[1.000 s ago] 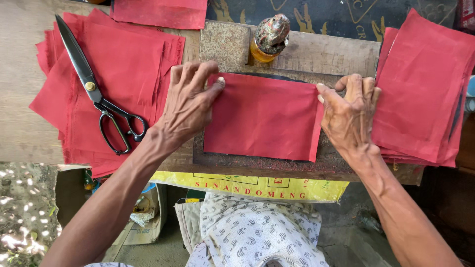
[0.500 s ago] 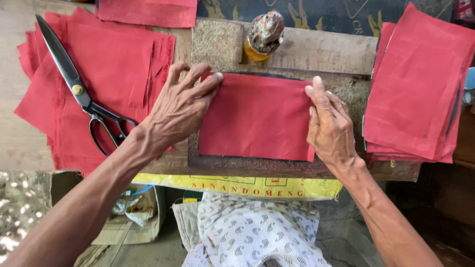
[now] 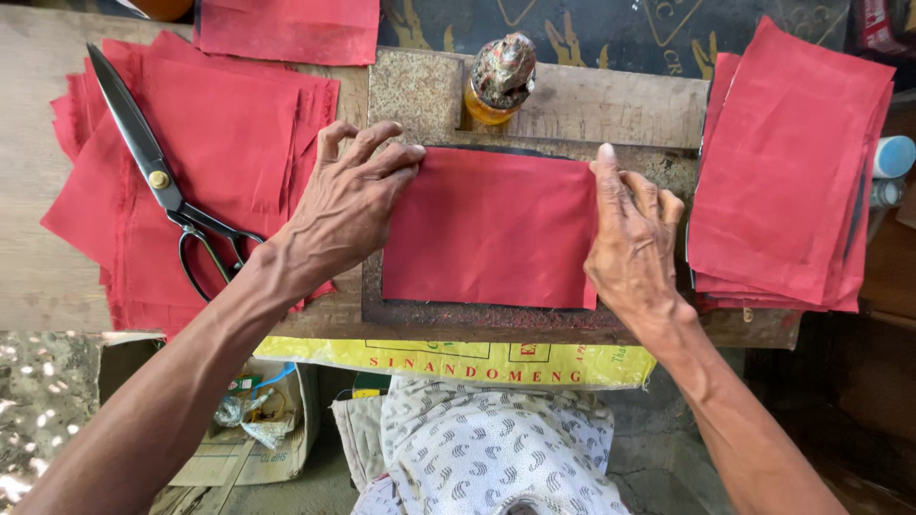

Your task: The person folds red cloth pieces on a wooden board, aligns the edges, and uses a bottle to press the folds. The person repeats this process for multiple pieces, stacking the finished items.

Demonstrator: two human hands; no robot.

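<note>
The person presses a red cloth piece (image 3: 491,229) flat on a dark, stained work board (image 3: 420,91), one hand at each short end. The left hand (image 3: 348,205) lies with spread fingers, its fingertips on the cloth's left edge; it grasps nothing, only holds the edge down. The right hand (image 3: 630,243) stands more on its side along the right edge, the forefinger stretched up to the upper corner, fingers loose and not clenched. Held so from both ends, the cloth stays stretched and smooth.

Just beyond the cloth, between the two hands, stands a small yellow jar (image 3: 498,81) with a smeared top, near enough to reach quickly. Left of the left hand, large black scissors (image 3: 157,181) lie on a loose pile of red cloth (image 3: 219,143), and the left wrist crosses over this pile. Right of the right hand a neater stack of red pieces (image 3: 787,172) begins, almost touching the knuckles, so there is little room on that side. The cloth's near edge comes close to the board's front edge.
</note>
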